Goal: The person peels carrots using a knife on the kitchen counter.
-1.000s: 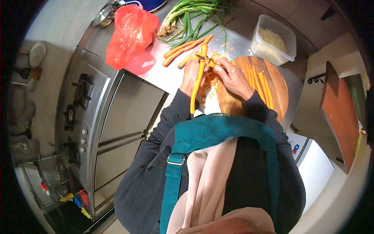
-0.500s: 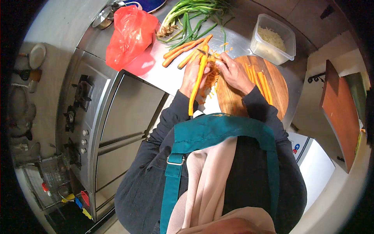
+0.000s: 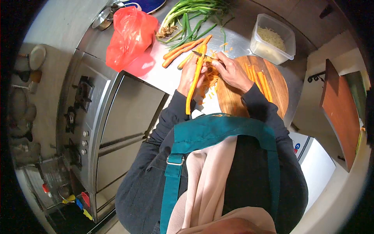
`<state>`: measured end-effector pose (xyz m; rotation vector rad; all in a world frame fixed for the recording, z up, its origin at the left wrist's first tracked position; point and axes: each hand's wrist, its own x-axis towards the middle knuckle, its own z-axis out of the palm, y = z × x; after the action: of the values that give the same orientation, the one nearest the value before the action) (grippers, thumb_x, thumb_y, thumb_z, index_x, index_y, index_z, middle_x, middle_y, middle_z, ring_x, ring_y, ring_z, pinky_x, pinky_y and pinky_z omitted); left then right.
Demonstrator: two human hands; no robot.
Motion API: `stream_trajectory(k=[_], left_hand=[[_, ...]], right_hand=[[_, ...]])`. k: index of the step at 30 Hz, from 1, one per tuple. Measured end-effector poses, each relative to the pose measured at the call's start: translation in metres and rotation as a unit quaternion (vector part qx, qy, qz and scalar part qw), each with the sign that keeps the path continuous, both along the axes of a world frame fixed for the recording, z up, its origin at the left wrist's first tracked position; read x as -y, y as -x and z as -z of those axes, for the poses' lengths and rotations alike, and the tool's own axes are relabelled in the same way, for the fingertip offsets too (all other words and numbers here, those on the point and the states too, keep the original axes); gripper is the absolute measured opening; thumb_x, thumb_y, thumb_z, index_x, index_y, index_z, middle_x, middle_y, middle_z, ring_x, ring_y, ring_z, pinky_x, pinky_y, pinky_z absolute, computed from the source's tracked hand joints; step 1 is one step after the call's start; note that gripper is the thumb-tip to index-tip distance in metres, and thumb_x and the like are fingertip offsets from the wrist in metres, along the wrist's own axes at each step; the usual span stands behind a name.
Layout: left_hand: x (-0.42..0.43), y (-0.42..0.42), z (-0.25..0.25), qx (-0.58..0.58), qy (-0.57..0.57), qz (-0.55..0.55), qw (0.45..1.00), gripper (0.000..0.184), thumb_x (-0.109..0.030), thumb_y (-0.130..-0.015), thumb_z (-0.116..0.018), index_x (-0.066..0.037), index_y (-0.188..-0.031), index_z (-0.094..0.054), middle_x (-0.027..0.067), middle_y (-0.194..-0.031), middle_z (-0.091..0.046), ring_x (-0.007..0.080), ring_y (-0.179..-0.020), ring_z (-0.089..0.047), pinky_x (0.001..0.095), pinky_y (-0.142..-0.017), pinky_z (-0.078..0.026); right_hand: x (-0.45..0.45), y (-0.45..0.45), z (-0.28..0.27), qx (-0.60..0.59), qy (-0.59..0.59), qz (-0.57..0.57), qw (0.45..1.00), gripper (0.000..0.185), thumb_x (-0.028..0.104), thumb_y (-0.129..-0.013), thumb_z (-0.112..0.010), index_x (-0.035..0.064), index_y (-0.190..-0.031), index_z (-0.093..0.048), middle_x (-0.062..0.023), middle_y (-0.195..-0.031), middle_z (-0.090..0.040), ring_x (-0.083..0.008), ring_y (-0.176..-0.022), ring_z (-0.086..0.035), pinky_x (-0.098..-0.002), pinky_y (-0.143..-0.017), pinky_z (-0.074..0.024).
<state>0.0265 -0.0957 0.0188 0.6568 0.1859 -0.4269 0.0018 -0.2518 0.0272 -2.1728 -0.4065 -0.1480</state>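
Observation:
My left hand (image 3: pixel 187 74) is closed around a long carrot (image 3: pixel 194 84), which points down towards my body. In my right hand (image 3: pixel 235 73) is a small knife (image 3: pixel 198 53); its dark blade lies across the upper part of the carrot. The fingers of my right hand partly hide the handle. Below both hands is a heap of orange carrot shavings (image 3: pixel 211 78). Several other carrots (image 3: pixel 183 50) lie beyond my left hand on the white surface. To the right, peeled carrots (image 3: pixel 265 87) rest on a round wooden cutting board (image 3: pixel 281 84).
Spring onions (image 3: pixel 191 19) lie at the back beside a red plastic bag (image 3: pixel 130 39). A clear plastic tub (image 3: pixel 269 54) with pale shreds stands at the back right. On the left is a gas hob (image 3: pixel 83 93), with a white appliance (image 3: pixel 315 163) low on the right.
The carrot's lower end has shifted slightly left. The knife blade now sits a little lower and further left on the carrot. Both hands keep their hold.

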Motion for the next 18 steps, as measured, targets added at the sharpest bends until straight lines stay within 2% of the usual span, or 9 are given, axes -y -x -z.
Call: stream_trajectory(k=[4,7,11,14,18], left_hand=[[0.002,0.003,-0.005,-0.006,-0.023,0.016,1.000,0.019,-0.021,-0.092,-0.044,-0.002,-0.096,-0.047,0.0040,-0.072,-0.047,0.0088,-0.057,-0.044,0.0180,-0.043,-0.036],[0.001,0.004,0.003,0.010,0.011,0.037,0.999,0.020,-0.020,-0.092,-0.044,-0.001,-0.099,-0.045,0.0061,-0.077,-0.046,0.0096,-0.060,-0.043,0.0163,-0.046,-0.036],[0.001,0.004,0.002,0.003,-0.016,0.023,1.000,0.019,-0.020,-0.091,-0.047,-0.002,-0.095,-0.048,0.0049,-0.073,-0.048,0.0086,-0.057,-0.044,0.0164,-0.043,-0.035],[-0.003,0.005,-0.001,0.016,-0.034,0.054,0.998,0.020,-0.020,-0.092,-0.044,-0.001,-0.093,-0.048,0.0055,-0.073,-0.048,0.0086,-0.057,-0.044,0.0165,-0.042,-0.035],[-0.006,-0.013,0.018,-0.019,-0.047,0.033,0.998,0.023,-0.019,-0.093,-0.040,0.001,-0.101,-0.047,0.0062,-0.079,-0.048,0.0082,-0.060,-0.044,0.0150,-0.044,-0.037]], right_hand=[[0.004,-0.011,0.008,0.026,-0.031,0.028,0.999,0.024,0.026,-0.088,-0.047,0.0031,-0.086,-0.040,-0.0221,-0.071,-0.051,-0.0413,-0.072,-0.052,-0.0449,-0.059,-0.0388],[0.010,-0.016,0.010,0.000,-0.014,0.028,1.000,0.025,0.026,-0.089,-0.047,0.0029,-0.084,-0.040,-0.0222,-0.070,-0.051,-0.0409,-0.070,-0.052,-0.0426,-0.059,-0.0395],[0.015,-0.024,0.020,-0.008,-0.002,0.038,0.999,0.024,0.026,-0.089,-0.046,0.0029,-0.085,-0.042,-0.0215,-0.071,-0.053,-0.0391,-0.070,-0.053,-0.0417,-0.060,-0.0401],[0.023,-0.032,0.026,0.000,-0.031,0.066,0.997,0.023,0.026,-0.088,-0.046,0.0028,-0.087,-0.045,-0.0209,-0.073,-0.055,-0.0377,-0.071,-0.055,-0.0425,-0.061,-0.0405],[0.007,-0.005,0.006,-0.020,-0.013,0.056,0.998,0.027,0.028,-0.088,-0.047,0.0013,-0.086,-0.048,-0.0219,-0.074,-0.056,-0.0380,-0.073,-0.056,-0.0436,-0.063,-0.0418]])
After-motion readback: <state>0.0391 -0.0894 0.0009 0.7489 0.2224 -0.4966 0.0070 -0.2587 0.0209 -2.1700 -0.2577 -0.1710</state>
